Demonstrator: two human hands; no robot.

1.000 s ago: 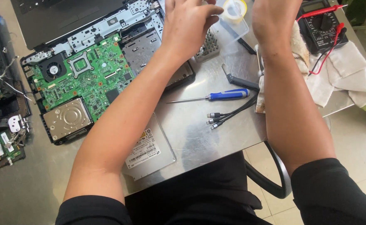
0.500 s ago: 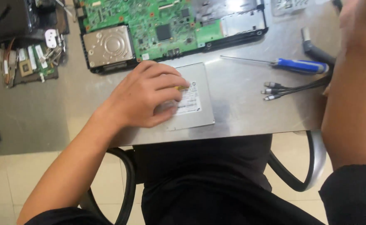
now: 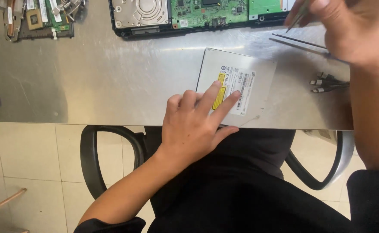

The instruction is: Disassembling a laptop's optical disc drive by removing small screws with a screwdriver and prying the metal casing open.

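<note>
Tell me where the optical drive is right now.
The optical drive lies flat near the metal table's front edge, under the left hand's fingertips, just below the opened laptop.

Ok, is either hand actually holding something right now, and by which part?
The right hand pinches a thin metal tool at its upper end; the grip hides the rest. The left hand holds nothing, its fingertips resting on the silver optical drive.

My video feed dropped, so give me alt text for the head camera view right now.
The left hand rests its fingertips on a flat silver optical drive at the near edge of a metal table. The right hand holds a thin tool above a screwdriver shaft, near an opened laptop's green circuit board.
</note>
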